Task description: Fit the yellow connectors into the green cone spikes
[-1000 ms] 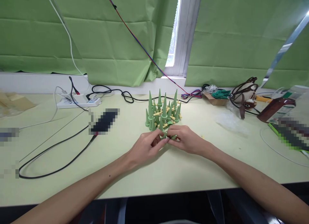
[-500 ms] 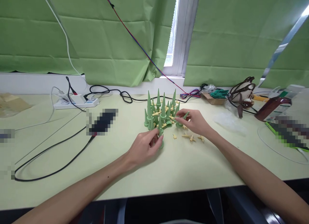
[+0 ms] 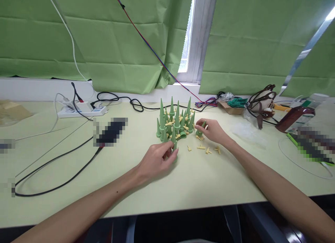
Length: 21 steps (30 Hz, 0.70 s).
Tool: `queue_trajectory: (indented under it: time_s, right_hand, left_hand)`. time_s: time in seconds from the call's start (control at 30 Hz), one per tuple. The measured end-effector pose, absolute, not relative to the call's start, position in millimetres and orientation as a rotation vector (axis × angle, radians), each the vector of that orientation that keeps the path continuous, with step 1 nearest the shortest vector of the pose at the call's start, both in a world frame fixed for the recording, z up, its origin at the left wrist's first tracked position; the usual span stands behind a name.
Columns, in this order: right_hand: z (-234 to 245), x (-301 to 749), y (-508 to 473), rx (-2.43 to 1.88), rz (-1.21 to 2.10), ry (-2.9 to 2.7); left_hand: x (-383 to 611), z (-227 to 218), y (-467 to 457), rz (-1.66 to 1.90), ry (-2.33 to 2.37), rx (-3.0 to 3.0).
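My left hand (image 3: 157,161) is closed, fingers and thumb around a green cone-shaped spike (image 3: 175,146) at the front of the cluster. Much of that spike is hidden by the fingers. Just right of the cluster, my right hand (image 3: 213,131) pinches another green spike (image 3: 199,133), its point showing above the fingers. Between and behind the hands, several green spikes (image 3: 177,119) stand upright on their wide bases, with small yellow T-shaped valve pieces (image 3: 170,123) among them. A few loose yellow pieces (image 3: 208,151) lie on the table below my right hand.
A power strip (image 3: 83,112) and black cable (image 3: 52,194) are on the left of the table (image 3: 199,190), near a blurred dark device (image 3: 111,131). To the right are a cardboard box (image 3: 231,108), clear plastic wrap (image 3: 248,131) and a dark red bottle (image 3: 295,118).
My right hand has shifted slightly right, away from the cluster, with the spike in its fingers. The left hand stays nearly in place, its spike slightly lower.
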State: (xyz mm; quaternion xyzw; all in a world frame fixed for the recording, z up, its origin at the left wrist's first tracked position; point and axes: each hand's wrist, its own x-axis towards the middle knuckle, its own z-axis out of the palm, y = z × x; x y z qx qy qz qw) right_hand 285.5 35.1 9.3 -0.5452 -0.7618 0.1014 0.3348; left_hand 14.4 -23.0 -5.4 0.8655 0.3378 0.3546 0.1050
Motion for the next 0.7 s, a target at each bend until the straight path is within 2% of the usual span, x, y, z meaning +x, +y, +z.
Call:
queue_trajectory:
  time_s: [0.5, 0.7]
  right_hand:
    - [4.3, 272.3, 32.5, -1.276, 0.510, -1.956]
    - [10.9, 272.6, 26.0, -1.276, 0.457, -1.962]
  left_hand:
    - [14.8, -3.9, -22.9, 0.972, 1.029, 2.535]
    - [15.4, -3.2, -22.8, 0.820, 1.108, 2.455]
